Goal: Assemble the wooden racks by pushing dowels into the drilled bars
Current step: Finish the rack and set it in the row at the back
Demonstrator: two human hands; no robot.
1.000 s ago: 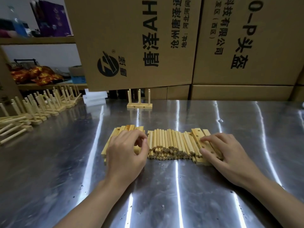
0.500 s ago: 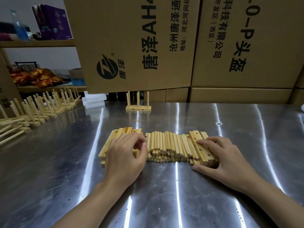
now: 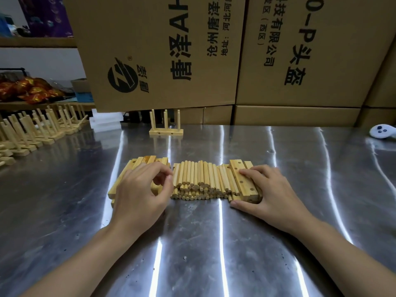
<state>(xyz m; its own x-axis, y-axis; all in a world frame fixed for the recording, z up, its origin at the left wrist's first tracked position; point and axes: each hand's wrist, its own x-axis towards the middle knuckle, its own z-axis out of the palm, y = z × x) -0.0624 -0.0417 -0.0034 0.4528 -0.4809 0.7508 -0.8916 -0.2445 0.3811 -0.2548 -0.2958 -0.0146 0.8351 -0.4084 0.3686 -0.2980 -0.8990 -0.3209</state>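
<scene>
Brown printed cardboard boxes (image 3: 214, 61) wall in a shiny steel bench (image 3: 214, 243). Along its left edge stand rows of finished pale wooden racks (image 3: 32, 133). Near the middle, the left hand (image 3: 139, 191) sits over a stack of pale drilled wooden bars (image 3: 137, 162), fingers (image 3: 158, 170) curled, thumb meeting forefinger; whether they hold anything cannot be told. Just beside lies a heap of round wooden dowels (image 3: 199, 179). Touching its right side, a second stack of drilled bars (image 3: 237, 168) lies under the right hand (image 3: 272, 189), fingers (image 3: 250, 174) laid nearly straight on top.
</scene>
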